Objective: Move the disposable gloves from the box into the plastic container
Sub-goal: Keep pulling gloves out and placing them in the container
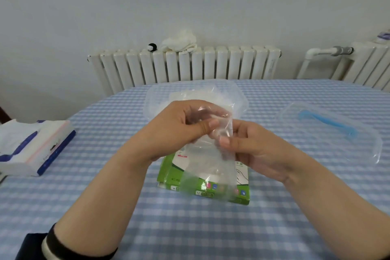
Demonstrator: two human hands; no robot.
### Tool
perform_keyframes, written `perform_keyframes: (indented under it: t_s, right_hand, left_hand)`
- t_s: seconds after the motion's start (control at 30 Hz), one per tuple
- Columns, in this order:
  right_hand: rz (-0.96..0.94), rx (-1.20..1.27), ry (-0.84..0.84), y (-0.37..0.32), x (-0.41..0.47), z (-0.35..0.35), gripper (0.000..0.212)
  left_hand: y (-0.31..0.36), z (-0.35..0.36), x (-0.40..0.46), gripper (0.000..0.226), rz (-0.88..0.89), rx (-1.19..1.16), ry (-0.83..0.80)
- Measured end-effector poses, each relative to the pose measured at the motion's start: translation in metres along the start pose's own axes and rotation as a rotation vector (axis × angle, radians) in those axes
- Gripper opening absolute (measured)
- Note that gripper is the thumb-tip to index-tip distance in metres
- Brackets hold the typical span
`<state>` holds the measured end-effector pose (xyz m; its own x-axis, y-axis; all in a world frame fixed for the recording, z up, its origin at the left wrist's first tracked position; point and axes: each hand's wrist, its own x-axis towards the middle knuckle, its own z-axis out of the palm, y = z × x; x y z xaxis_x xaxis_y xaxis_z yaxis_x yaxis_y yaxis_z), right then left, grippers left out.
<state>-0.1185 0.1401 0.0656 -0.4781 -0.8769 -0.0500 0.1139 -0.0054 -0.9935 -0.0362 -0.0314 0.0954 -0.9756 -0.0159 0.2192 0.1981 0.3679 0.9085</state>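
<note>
Left hand (179,126) and right hand (251,148) are both pinching one clear glove (211,167), hanging over one green box (202,192); one container (196,93), one lid (329,131).

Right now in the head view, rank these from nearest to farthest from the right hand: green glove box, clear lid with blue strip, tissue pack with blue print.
1. Green glove box, just below the right hand.
2. Clear lid with blue strip, to its right.
3. Tissue pack with blue print, far left, past the left hand.
</note>
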Motion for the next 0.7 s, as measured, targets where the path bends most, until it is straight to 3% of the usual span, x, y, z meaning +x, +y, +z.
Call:
perform_keyframes:
  t_s: [0.03,0.2,0.33,0.4,0.47,0.57,0.7]
  right_hand:
    - [0.013,-0.037,0.022,0.001,0.0,-0.001,0.039]
    - [-0.028,0.091,0.123,-0.002,-0.001,-0.008,0.035]
    - [-0.073,-0.032,0.214,-0.003,0.0,-0.002,0.021]
    - [-0.076,-0.057,0.243,-0.002,0.001,0.002,0.021]
    - [-0.075,-0.038,0.28,-0.001,0.001,0.003,0.024]
    - [-0.05,-0.044,0.329,-0.003,0.001,0.0,0.041]
    - [-0.029,-0.16,0.407,-0.01,0.0,-0.012,0.053]
  left_hand:
    - [0.001,-0.002,-0.001,0.02,0.005,0.012,-0.014]
    - [0.001,-0.013,-0.002,0.028,-0.023,0.066,-0.037]
    - [0.003,-0.013,0.0,0.04,-0.019,-0.009,0.003]
    - [0.003,-0.01,0.003,0.03,-0.001,0.029,-0.012]
    - [0.001,-0.009,0.007,0.021,0.022,0.145,-0.032]
    - [0.002,-0.008,0.014,0.039,0.021,0.26,-0.019]
    - [0.0,-0.014,0.026,0.045,-0.03,0.294,0.119]
